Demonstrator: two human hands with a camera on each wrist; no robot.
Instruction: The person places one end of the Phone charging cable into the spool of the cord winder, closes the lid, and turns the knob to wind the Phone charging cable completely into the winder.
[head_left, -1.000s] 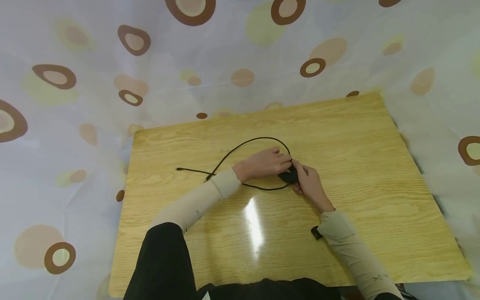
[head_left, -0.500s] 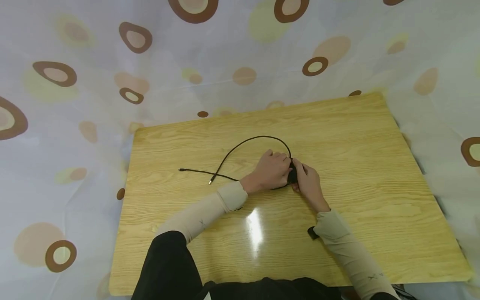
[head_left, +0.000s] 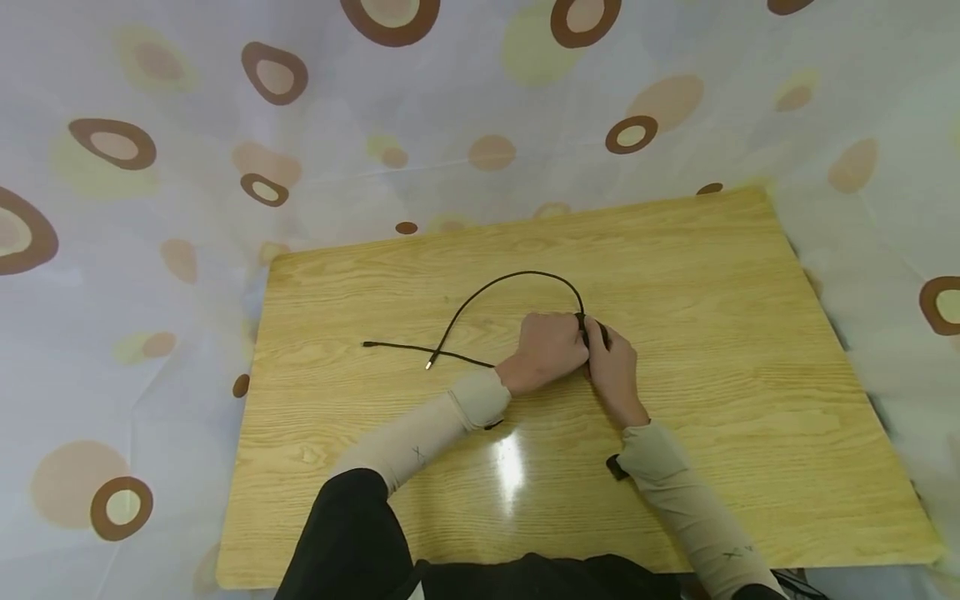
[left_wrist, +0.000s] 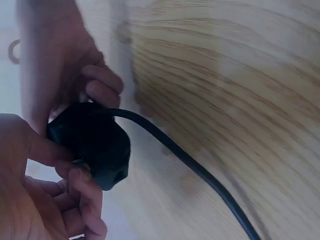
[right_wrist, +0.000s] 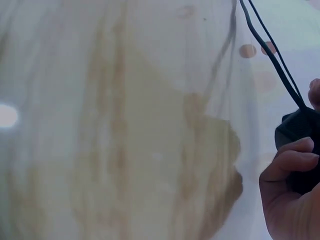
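Note:
Both hands meet around a soft-looking black object, mostly covered by fingers in the head view. In the left wrist view the black object is rounded and creased; its kind cannot be told. The left hand pinches its near edge between thumb and fingers. On the other side, the right hand grips it with curled fingers, as the right wrist view also shows. A thin black cable runs out of the object and arcs left. Its metal-tipped plug and a second black end lie on the table.
A wood-grain table lies beneath the hands, with a patterned curtain behind and at both sides. A small black item sits at the right sleeve cuff. Light glares on the tabletop near the front.
The left hand has turned and come down over the black object, its fingers now curled against the right hand. The cable ends have slid slightly right; the right hand still holds the object.

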